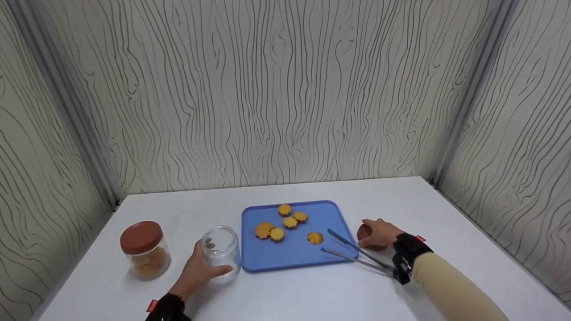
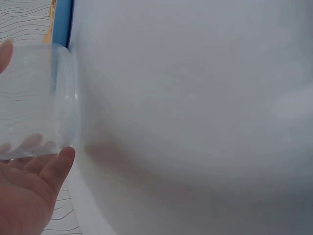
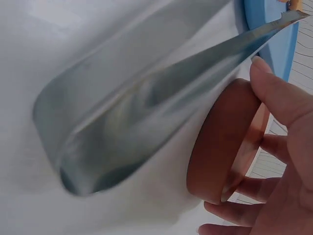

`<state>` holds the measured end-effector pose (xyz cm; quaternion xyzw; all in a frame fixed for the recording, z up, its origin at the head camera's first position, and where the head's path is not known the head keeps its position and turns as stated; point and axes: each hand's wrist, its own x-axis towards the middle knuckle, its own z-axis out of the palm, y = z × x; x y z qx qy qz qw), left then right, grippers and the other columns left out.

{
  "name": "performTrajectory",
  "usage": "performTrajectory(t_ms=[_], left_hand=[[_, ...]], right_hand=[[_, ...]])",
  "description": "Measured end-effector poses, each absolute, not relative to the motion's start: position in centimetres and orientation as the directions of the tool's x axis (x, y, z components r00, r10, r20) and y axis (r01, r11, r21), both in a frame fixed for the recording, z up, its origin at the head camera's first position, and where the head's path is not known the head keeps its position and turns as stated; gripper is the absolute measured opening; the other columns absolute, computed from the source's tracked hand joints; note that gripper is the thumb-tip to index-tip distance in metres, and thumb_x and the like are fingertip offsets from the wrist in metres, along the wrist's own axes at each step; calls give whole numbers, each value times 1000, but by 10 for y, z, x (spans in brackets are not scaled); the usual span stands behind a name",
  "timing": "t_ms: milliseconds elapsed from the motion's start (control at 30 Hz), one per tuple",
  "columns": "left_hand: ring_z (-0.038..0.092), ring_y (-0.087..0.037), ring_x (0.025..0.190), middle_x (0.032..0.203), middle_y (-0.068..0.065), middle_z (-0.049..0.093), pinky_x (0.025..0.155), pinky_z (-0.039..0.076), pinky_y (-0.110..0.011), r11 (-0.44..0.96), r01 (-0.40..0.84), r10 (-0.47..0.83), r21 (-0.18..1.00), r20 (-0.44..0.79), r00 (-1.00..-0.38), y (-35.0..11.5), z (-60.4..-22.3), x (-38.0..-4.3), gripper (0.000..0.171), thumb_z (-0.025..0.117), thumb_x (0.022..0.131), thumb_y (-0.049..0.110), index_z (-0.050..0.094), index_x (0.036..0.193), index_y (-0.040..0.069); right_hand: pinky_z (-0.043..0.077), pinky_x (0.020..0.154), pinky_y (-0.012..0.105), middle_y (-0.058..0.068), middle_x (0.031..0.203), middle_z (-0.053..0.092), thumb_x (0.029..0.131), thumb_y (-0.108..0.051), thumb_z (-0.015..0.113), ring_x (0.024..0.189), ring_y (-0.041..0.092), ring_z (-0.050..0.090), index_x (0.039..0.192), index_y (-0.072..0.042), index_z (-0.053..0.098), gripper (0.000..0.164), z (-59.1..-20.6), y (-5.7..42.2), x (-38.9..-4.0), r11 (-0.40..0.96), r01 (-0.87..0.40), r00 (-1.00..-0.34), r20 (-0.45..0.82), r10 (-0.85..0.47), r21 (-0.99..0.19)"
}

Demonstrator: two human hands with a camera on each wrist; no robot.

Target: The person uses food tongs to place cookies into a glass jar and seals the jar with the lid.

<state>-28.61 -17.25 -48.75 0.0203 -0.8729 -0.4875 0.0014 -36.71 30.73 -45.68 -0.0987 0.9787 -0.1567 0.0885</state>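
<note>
My left hand grips a clear, empty jar with no lid, thumb on the near side and fingers round the far side. The jar stands on the table beside the tray's left edge. Over on the right, my right hand holds a reddish-brown lid by its edge. In the right wrist view the lid's hollow side faces up toward the palm. Metal tongs lie next to the lid, spread, with their tips over the tray.
A blue tray in the middle bears several cookies. At the left stands a second jar with a reddish-brown lid on it and cookies inside. Patterned panels enclose the white table at the back and sides.
</note>
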Motion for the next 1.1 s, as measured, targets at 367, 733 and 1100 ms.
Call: performTrajectory(t_ms=[367,733,1100], left_hand=[[34,-46,133,144,-30,36,107,29,-59,526,-57,-40,849,-42,-998,-172,-485,-287,112,88,69,37,17,144,-6],[29,-50,134,147,-36,28,107,28,-60,522,-76,-40,850,-65,-997,-173,-488,-287,120,88,67,40,12,147,-7],[32,-48,133,146,-34,31,107,29,-60,517,-74,-37,853,-64,-997,-173,-489,-288,118,88,67,40,13,146,-7]], right_hand=[[44,90,59,36,119,49,88,-30,70,111,53,49,134,12,47,66,-450,311,-355,880,-241,-966,15,-258,-409],[42,91,61,39,127,44,88,-34,70,113,57,46,135,9,49,67,-443,311,-338,876,-250,-966,46,-254,-413],[48,74,51,27,113,52,85,-34,74,96,39,52,132,1,54,63,-441,303,-322,867,-269,-961,60,-269,-419]])
